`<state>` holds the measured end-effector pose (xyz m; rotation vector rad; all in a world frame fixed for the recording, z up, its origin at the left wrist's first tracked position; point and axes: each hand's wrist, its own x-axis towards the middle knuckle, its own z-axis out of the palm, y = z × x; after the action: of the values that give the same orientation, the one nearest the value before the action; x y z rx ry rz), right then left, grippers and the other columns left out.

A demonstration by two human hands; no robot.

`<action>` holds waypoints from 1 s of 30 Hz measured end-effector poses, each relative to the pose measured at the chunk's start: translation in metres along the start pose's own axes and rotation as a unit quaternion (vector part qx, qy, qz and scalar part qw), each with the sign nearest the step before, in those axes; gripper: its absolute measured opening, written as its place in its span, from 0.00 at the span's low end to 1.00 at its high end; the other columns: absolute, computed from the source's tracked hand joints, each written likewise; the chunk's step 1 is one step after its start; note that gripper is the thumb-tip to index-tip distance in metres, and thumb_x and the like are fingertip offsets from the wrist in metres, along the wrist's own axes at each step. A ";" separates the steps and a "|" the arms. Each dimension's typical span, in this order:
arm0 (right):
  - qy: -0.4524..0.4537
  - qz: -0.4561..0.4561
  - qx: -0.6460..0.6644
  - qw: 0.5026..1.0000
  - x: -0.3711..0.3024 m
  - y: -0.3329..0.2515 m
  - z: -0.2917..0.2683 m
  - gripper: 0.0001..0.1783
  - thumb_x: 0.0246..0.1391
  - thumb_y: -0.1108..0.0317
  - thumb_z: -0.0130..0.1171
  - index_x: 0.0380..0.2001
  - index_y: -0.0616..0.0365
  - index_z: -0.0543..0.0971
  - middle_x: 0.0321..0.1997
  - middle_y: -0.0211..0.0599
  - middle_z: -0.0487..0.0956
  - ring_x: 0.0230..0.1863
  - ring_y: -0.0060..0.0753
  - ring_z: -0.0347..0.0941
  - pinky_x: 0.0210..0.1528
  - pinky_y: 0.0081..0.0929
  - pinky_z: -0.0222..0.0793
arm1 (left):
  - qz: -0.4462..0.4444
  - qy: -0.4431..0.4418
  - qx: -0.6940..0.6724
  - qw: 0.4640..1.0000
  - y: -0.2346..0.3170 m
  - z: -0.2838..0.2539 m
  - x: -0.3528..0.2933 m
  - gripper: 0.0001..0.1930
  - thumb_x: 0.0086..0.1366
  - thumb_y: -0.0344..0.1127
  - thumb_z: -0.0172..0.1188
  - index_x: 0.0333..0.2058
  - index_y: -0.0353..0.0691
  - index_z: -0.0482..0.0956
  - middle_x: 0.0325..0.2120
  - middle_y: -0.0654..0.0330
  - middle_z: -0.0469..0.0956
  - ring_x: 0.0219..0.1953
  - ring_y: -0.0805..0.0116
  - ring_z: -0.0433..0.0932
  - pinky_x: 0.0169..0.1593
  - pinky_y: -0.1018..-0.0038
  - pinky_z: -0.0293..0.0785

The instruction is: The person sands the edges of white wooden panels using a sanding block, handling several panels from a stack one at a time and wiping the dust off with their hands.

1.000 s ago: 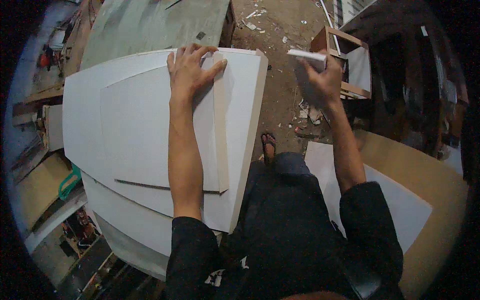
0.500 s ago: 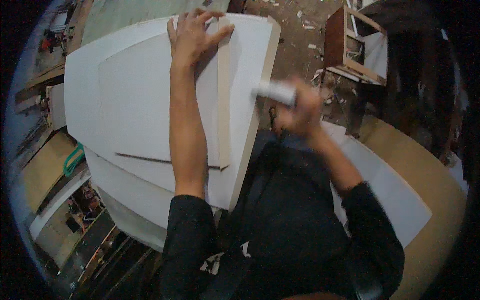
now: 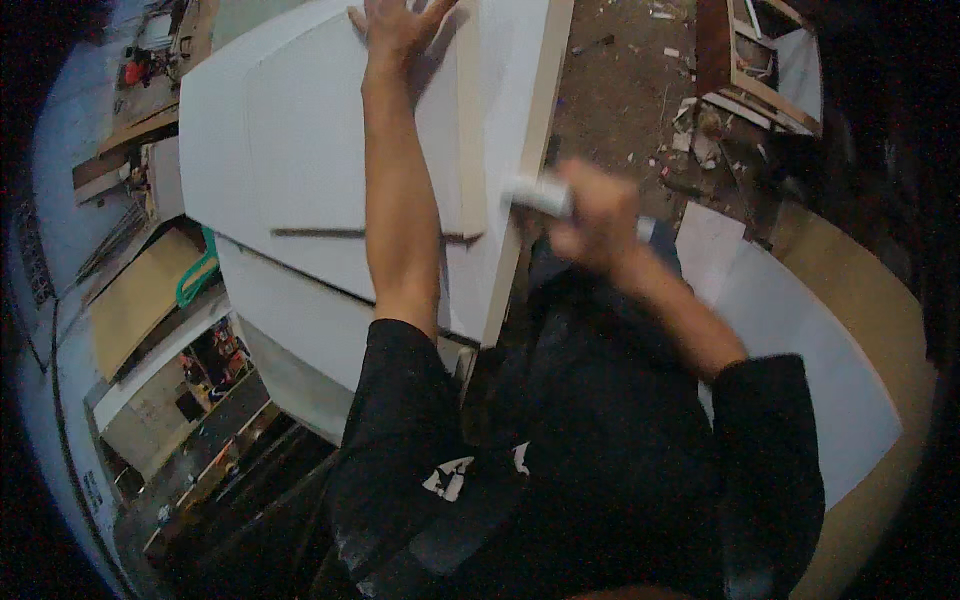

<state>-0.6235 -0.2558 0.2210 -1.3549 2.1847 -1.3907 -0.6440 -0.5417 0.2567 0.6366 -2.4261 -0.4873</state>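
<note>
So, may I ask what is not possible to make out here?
- Left hand: head view, partly cut off by the top edge.
- White object in the right hand: head view, its kind lost to blur and the grip.
- Large white board: head view, far end cut off by the top edge.
- Small things, lower left: head view, too small.

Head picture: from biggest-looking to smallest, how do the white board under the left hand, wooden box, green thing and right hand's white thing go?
1. White board
2. Wooden box
Last: green thing and blurred white thing, too alike to rank.
</note>
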 end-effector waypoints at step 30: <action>0.168 0.114 -0.035 0.979 -0.189 -0.154 0.093 0.15 0.40 0.63 0.70 0.26 0.56 0.74 0.21 0.43 0.76 0.24 0.49 0.76 0.27 0.36 0.69 | -0.514 0.128 -0.469 0.707 0.051 -0.126 -0.386 0.27 0.59 0.38 0.68 0.47 0.29 0.62 0.46 0.51 0.72 0.44 0.63 0.75 0.50 0.66 0.75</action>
<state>-0.3735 -0.1824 0.2439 -0.9014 2.5274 -1.5560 -0.3055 -0.3163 0.2079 1.3645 -1.0342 -1.7524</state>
